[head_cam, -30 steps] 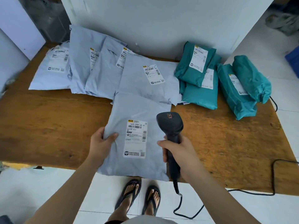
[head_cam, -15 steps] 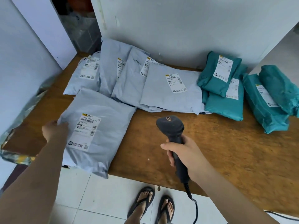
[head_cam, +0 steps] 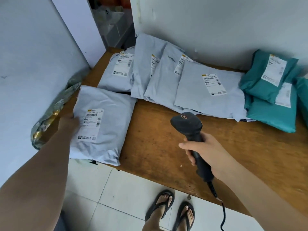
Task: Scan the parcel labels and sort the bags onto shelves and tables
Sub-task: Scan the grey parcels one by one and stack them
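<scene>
Left hand (head_cam: 69,121) lies on the left edge of a grey bag (head_cam: 101,124), fingers curled against that edge; whether they pinch it or only press on it I cannot tell, since the fingertips are blurred. This bag lies label-up at the left end of the tabletop (head_cam: 158,139), its near end hanging a little past the front edge, set apart from the others. Right hand (head_cam: 206,152) is wrapped tight round the grip of the black barcode scanner (head_cam: 188,129), held over bare wood, head pointing away from the person toward the back row, not at the bag on the left. Cable trails down from the handle toward the floor. Back row: four grey bags (head_cam: 208,90) overlapping along the wall, labels up; to their right a stack of teal bags (head_cam: 270,87), also label-up, running out of view at the right edge. Judgement on progress: early stage. One bag looks to be separated and placed at the left, probably already read; the rest lie in what looks like the unsorted pile. No shelf is visible here, so shelf sorting cannot be assessed. Remaining: scan each back-row bag and move it to its place.
</scene>
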Tool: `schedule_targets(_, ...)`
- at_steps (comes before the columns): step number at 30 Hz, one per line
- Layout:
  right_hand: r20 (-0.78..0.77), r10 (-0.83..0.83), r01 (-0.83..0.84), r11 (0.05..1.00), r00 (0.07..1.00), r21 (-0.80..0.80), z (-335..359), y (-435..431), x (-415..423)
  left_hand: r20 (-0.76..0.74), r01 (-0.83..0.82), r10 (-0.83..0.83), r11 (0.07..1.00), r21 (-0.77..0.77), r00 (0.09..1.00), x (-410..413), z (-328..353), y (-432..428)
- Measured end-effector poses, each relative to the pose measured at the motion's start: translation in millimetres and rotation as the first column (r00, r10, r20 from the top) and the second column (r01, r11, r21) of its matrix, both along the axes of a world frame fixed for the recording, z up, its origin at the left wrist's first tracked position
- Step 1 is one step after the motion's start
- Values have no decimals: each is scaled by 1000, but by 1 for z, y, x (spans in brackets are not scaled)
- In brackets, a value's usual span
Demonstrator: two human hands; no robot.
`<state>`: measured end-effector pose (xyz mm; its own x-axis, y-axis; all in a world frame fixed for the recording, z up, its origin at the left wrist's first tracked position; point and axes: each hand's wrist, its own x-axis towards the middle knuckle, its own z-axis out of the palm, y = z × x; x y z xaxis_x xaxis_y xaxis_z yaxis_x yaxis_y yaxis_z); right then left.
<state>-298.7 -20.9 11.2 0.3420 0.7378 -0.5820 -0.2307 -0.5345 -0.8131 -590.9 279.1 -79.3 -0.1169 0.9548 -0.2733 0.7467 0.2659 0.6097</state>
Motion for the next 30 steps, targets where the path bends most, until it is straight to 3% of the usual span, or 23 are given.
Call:
schedule_targets(2,-6,17,-17,1000,1000,3,-2,8,-7,-31,49,-53,992,-115,998,-3,-13,5)
schedule_targets(4,-10,24,-24,1000,1000,-4,-3,14,-13,-184,50,-85,982,-184,979,2,-20,4)
schedule_targets(6,-19,24,-24,1000,1000,-18,-4,16,-16,-268,19,-35,998,-64,963,23,-8,-7)
schedule_targets(8,-25,21,-22,999,999,-26,-1,19,-15,-181,63,-41,991,121,983,55,6,-15)
schedule_targets(11,-17,-10,10,1000,1000,-23,9,20,-8,-19,302,-306,924,235,952,122,22,-27)
schedule_targets(15,5,-138,138,990,990,5,26,8,11,127,594,-630,770,235,766,217,26,-63)
schedule_targets(17,36,-218,218,976,975,10,33,-5,26,166,680,-715,698,224,679,260,20,-82)
schedule_targets(20,63,-338,337,941,939,19,41,-30,50,178,742,-766,643,188,618,319,12,-102)
schedule_targets(23,60,-421,419,907,905,44,46,-52,68,147,724,-728,684,87,670,370,4,-111)
schedule_targets(27,33,-477,473,877,878,82,43,-70,82,-78,586,-606,789,-187,791,394,-10,-104)
schedule_targets(30,31,-498,494,866,867,74,38,-80,87,-67,507,-526,842,-185,848,391,-19,-94)
